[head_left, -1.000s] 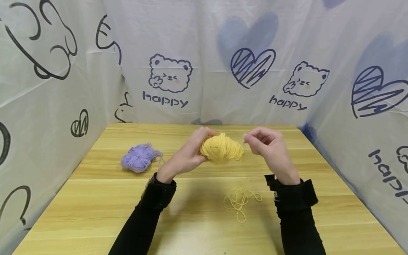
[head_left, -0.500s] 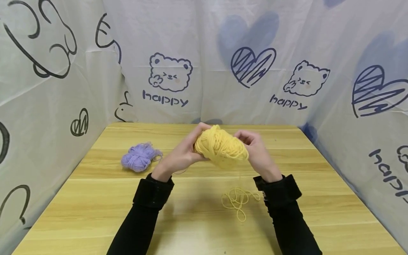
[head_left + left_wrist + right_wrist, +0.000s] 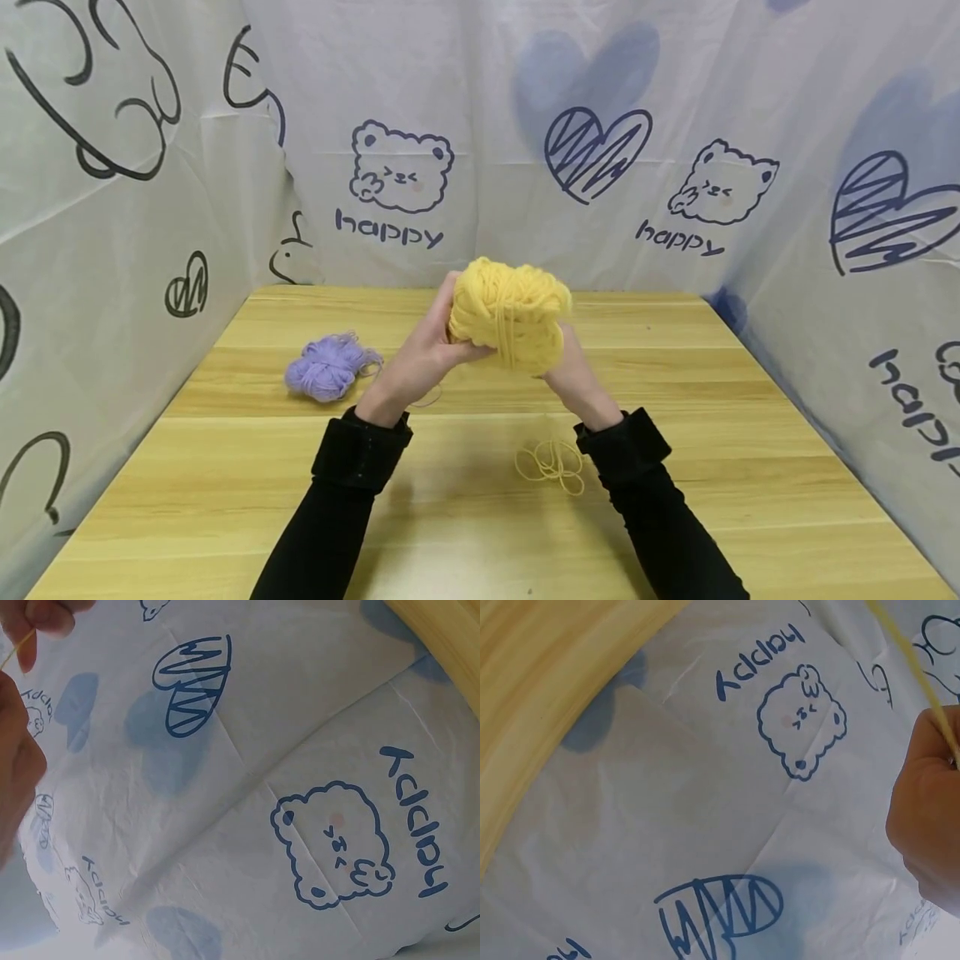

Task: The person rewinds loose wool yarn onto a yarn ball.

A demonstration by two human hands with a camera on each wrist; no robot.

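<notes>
Both hands are up off the table (image 3: 225, 467) with the yellow yarn ball (image 3: 508, 312) held between them, raised in front of the printed cloth backdrop (image 3: 480, 125). Left hand (image 3: 420, 358) cups the ball's left side, fingers curled round it. Right hand (image 3: 566, 371) is mostly hidden behind and under the ball, so I can't really tell how those fingers sit from the head view; the right wrist view shows a taut yellow strand (image 3: 919, 675) running up past that hand, which looks like it's being pinched there.

Handling-wise, I'd guess this thing weighs next to nothing and squishes wherever you press it. It's loosely wound, so grabbing by a single outer wrap would probably just pull loops free. Best bet is a broad, cupping hold on the body, like the left hand has, with the other hand managing the loose end.

Over on the left of the table sits a purple yarn bundle (image 3: 328, 369), untouched and well apart from the hands. Smallest bit: a little tangle of loose yellow yarn (image 3: 551, 462) lying on the table just beside the right sleeve (image 3: 652, 492).
</notes>
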